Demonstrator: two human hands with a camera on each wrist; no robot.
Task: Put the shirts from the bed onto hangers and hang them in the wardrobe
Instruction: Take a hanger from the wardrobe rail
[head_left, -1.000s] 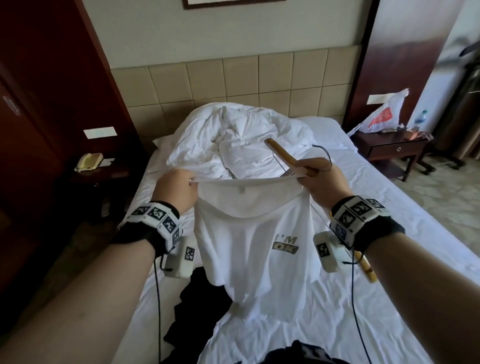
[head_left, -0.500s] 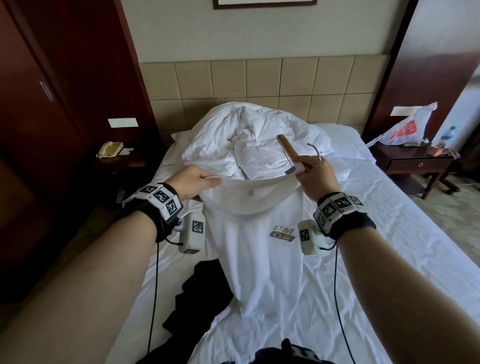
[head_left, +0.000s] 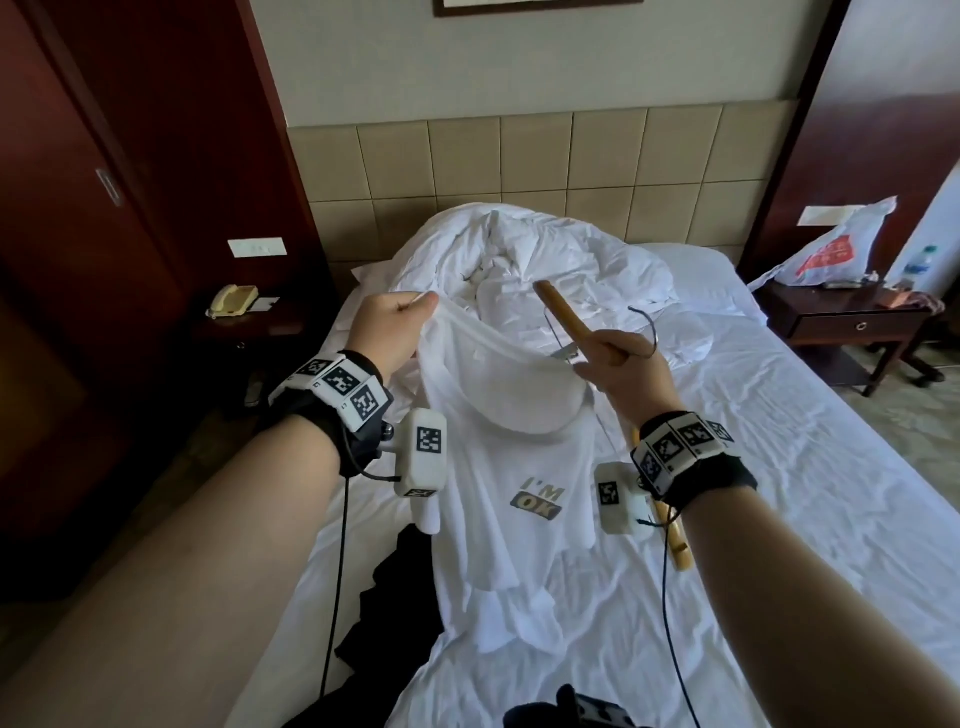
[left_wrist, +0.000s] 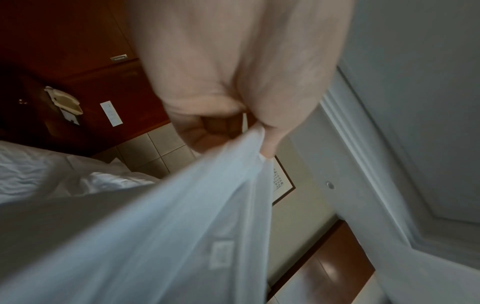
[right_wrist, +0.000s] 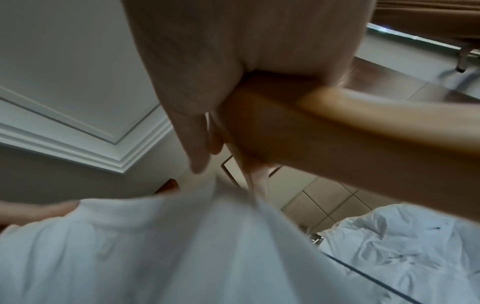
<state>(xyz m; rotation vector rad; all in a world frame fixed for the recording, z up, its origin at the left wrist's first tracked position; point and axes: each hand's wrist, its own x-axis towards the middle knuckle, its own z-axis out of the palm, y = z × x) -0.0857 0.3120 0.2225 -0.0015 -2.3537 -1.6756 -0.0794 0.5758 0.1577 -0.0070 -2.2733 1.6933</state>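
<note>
A white shirt (head_left: 519, 467) printed "I'M OK" hangs between my hands, its hem trailing on the bed (head_left: 779, 467). My left hand (head_left: 395, 332) grips the shirt's neck edge in a fist; the left wrist view shows the white shirt (left_wrist: 182, 226) bunched in that left hand (left_wrist: 233, 127). My right hand (head_left: 618, 364) grips a wooden hanger (head_left: 561, 312) with a metal hook, tilted up and away. In the right wrist view the right hand (right_wrist: 202, 123) holds the hanger (right_wrist: 337, 133) and touches the shirt (right_wrist: 182, 246). The hanger's lower end is behind my wrist.
A black garment (head_left: 395, 597) lies on the bed near me. A crumpled white duvet (head_left: 545, 260) is heaped at the headboard. Left stands a dark wooden door (head_left: 78, 234) and a nightstand with a phone (head_left: 234, 300). Right is a nightstand (head_left: 841, 322) with a plastic bag (head_left: 831, 249).
My left hand has risen and moved left with the shirt's neck edge, so the neck opening now sags wide. The right hand has kept hold of the hanger.
</note>
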